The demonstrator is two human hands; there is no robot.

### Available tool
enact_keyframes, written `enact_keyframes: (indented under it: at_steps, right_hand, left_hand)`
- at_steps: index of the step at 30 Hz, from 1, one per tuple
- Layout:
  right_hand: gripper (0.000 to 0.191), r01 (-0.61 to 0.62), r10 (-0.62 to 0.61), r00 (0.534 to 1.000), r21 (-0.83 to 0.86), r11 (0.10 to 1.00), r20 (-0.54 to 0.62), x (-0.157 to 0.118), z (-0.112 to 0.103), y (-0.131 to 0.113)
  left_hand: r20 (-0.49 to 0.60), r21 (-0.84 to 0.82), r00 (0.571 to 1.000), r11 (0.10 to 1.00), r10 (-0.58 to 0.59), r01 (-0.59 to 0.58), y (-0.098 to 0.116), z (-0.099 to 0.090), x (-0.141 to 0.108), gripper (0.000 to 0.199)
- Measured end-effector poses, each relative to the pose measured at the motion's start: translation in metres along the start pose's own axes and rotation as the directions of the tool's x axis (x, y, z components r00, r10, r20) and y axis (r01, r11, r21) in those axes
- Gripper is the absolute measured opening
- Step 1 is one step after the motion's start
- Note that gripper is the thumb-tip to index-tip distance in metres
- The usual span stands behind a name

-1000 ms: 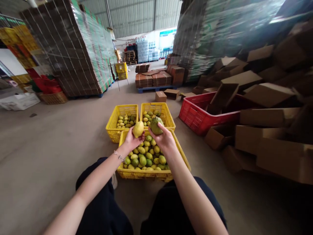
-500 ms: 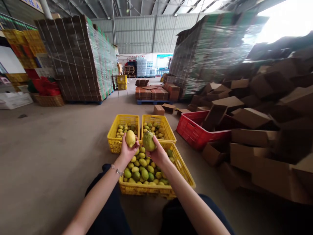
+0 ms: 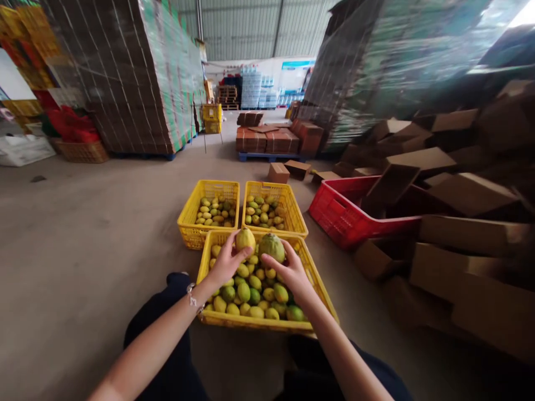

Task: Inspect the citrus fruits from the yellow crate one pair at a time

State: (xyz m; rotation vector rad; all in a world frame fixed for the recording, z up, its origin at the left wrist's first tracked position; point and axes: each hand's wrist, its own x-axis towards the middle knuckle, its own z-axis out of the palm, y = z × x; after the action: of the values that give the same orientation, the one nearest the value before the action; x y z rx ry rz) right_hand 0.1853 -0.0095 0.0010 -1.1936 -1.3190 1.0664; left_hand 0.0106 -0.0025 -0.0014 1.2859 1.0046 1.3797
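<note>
Between the thumb and fingers of my left hand (image 3: 229,260) is a yellow lemon (image 3: 245,239). My right hand (image 3: 293,273) grips a larger, bumpy green lemon (image 3: 272,248) from its right side. Both fruits are held side by side, a small gap apart, over the near yellow crate (image 3: 267,322). Many yellow and green lemons (image 3: 243,291) fill that crate. Behind it stand two more yellow crates, the back left crate (image 3: 192,228) and the back right crate (image 3: 295,227), each partly filled with lemons.
A red crate (image 3: 334,214) with cardboard in it stands to the right, beside a heap of open cardboard boxes (image 3: 460,234). Flattened cartons (image 3: 280,139) lie on a blue pallet ahead. Tall wrapped stacks (image 3: 121,78) rise at both sides. My knees flank the near crate.
My view has tilted down. Both hands with their lemons have shifted right relative to the crates, and each lemon has been turned in the fingers.
</note>
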Motion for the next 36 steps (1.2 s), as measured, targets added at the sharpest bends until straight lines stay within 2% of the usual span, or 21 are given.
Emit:
enact_keyframes:
  at_steps: [2,4,6,8,10,13,16,21,28,30,31,33,36]
  right_hand:
    - [0.055,0.098,-0.103,0.993,-0.096,0.991,-0.050,-0.009,-0.007,-0.002]
    - [0.055,0.177,-0.195,0.973,-0.148,0.973,-0.120,-0.019,-0.009,-0.005]
    - [0.053,0.231,-0.259,0.949,-0.159,0.960,-0.178,-0.026,-0.008,-0.006]
    - [0.051,0.289,-0.315,0.930,-0.154,0.945,-0.190,-0.029,-0.004,-0.007]
    - [0.050,0.374,-0.404,0.899,-0.183,0.909,-0.168,-0.028,-0.001,-0.008]
    - [0.050,0.509,-0.546,0.829,-0.239,0.827,-0.123,-0.025,0.004,-0.010]
    - [0.051,0.585,-0.615,0.784,-0.227,0.778,-0.086,-0.022,0.007,-0.013]
    - [0.050,0.618,-0.629,0.778,-0.193,0.762,0.007,-0.019,0.006,-0.019]
    - [0.049,0.611,-0.613,0.788,-0.192,0.768,0.060,-0.019,0.000,-0.023]
    - [0.047,0.591,-0.594,0.803,-0.198,0.782,0.053,-0.021,-0.002,-0.025]
    - [0.046,0.573,-0.575,0.816,-0.197,0.795,0.051,-0.022,-0.003,-0.026]
    - [0.047,0.506,-0.503,0.862,-0.172,0.845,0.064,-0.023,-0.005,-0.029]
    - [0.054,0.300,-0.293,0.951,-0.073,0.951,0.095,-0.023,-0.005,-0.030]
  left_hand:
    - [0.073,0.214,0.985,0.962,0.156,-0.168,0.003,0.002,-0.009,0.052]
    - [0.150,0.348,0.938,0.872,0.311,-0.345,0.008,0.003,-0.017,0.051]
    - [0.216,0.396,0.878,0.783,0.428,-0.479,0.012,0.003,-0.023,0.049]
    - [0.243,0.398,0.834,0.733,0.495,-0.551,0.012,0.003,-0.025,0.048]
    - [0.216,0.383,0.827,0.735,0.519,-0.560,0.010,0.004,-0.026,0.049]
    - [0.136,0.317,0.862,0.803,0.489,-0.505,0.003,0.003,-0.025,0.052]
    - [0.123,0.263,0.880,0.840,0.458,-0.474,-0.002,0.000,-0.024,0.053]
    - [0.167,0.283,0.843,0.794,0.511,-0.537,0.000,-0.002,-0.027,0.051]
    - [0.238,0.313,0.753,0.685,0.614,-0.658,0.003,-0.003,-0.029,0.047]
    - [0.241,0.324,0.765,0.693,0.598,-0.644,0.004,-0.003,-0.030,0.045]
    - [0.233,0.331,0.785,0.712,0.573,-0.619,0.005,-0.003,-0.030,0.045]
    - [0.199,0.336,0.857,0.788,0.476,-0.516,0.008,-0.001,-0.033,0.047]
    - [0.121,0.266,0.968,0.933,0.219,-0.244,0.012,0.004,-0.036,0.046]
